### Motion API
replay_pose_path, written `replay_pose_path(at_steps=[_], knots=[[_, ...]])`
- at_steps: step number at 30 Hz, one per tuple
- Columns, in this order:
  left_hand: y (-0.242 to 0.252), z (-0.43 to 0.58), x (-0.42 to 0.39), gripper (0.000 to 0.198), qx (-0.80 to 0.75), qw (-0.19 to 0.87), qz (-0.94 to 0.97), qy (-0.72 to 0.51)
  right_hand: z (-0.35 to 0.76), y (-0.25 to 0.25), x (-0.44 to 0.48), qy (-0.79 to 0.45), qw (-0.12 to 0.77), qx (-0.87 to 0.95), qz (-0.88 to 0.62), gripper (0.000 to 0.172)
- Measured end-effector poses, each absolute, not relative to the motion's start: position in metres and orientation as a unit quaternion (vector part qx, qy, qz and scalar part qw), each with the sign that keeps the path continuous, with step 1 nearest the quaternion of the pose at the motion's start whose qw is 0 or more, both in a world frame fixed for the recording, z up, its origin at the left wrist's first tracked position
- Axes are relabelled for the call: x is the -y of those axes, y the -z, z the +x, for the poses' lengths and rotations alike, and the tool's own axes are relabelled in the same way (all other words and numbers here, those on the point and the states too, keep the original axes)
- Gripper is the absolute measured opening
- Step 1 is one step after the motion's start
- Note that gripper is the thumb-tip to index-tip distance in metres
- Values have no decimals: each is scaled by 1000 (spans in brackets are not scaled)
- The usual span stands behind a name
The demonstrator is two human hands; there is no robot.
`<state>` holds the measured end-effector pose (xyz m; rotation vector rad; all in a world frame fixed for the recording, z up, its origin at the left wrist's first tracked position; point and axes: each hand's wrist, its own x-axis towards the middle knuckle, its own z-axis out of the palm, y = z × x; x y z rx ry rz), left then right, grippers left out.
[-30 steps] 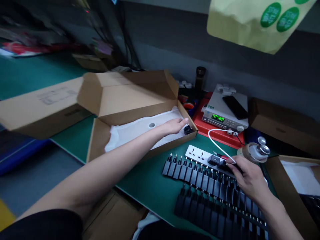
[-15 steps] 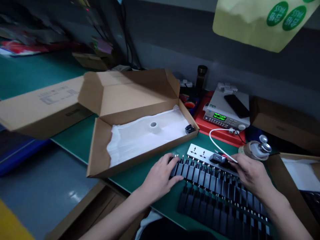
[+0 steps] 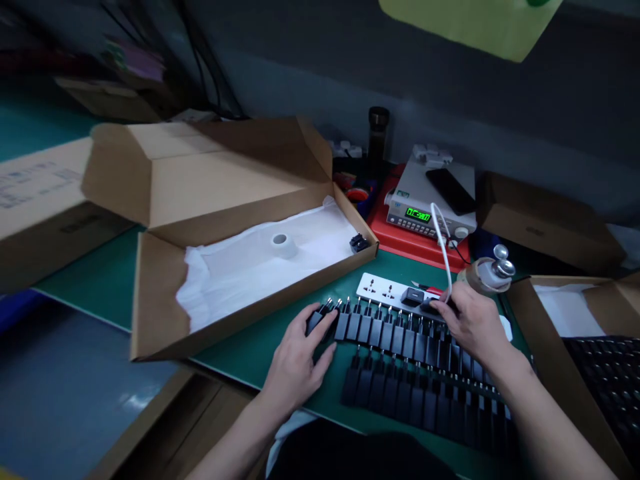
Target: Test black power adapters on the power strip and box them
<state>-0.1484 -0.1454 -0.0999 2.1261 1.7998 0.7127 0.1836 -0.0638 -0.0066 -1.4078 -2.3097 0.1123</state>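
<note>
My left hand (image 3: 297, 367) curls around a pair of black plug adapters (image 3: 316, 321) at the left end of the upper row, their metal pins pointing away from me. My right hand (image 3: 473, 320) pinches the end of a white cable (image 3: 444, 250), right by a black adapter in the white power strip (image 3: 373, 285); the fingers hide the cable's tip. Another black adapter (image 3: 413, 297) sits in the strip beside it. Below the strip lie the upper row of black adapters (image 3: 387, 333) and a lower row (image 3: 400, 393), side by side.
An open cardboard box (image 3: 240, 320) with white lining holds a tape roll (image 3: 284, 245) and a small black piece (image 3: 359, 243). A meter (image 3: 425, 200) with green digits and a phone (image 3: 451, 190) on top stands behind. A pump bottle (image 3: 493, 270) and another box (image 3: 545, 347) are at right.
The view has shifted right. My left hand has drawn the end adapters slightly left, leaving a small gap. My right hand has brought the cable end down to the strip's adapter. The meter's digits differ.
</note>
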Motion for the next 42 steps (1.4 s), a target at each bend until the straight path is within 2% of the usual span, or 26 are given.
replay_pose_path(at_steps=[2,6,10,13,16,21,23,25,28,30,32,35,39,42], knots=[[98,-149,147,44,-635,139,713,-262,183,4,63,-43,208,841,-498,26],[83,-166,146,36,-648,192,665,-318,188,-8,60,-133,183,846,-482,16],[49,-172,120,34,-569,172,730,-337,192,-10,59,-150,184,854,-463,14],[24,-153,82,35,-467,138,833,-261,191,-6,58,-125,196,853,-468,13],[1,-118,41,38,-371,105,914,-128,190,-2,59,-106,195,850,-478,12],[-31,-62,2,40,-269,67,958,77,186,-3,60,-92,197,851,-478,13],[-36,-48,-5,36,-257,85,957,102,188,-5,61,-115,226,839,-481,13],[-34,-43,-10,34,-255,117,954,103,196,-6,63,-161,292,799,-500,11],[-24,-54,-14,33,-274,149,948,63,216,-7,70,-222,401,709,-536,8],[-18,-67,-15,30,-296,150,943,24,228,-6,75,-250,416,683,-546,10],[-15,-79,-13,27,-322,132,937,10,234,-5,78,-255,384,699,-547,9],[-17,-86,-7,32,-340,100,934,38,231,-6,80,-200,302,752,-550,8],[-23,-78,1,52,-319,74,941,83,221,-8,77,-117,201,799,-554,11],[-20,-76,4,70,-328,52,939,87,220,-6,77,-84,189,817,-538,14]])
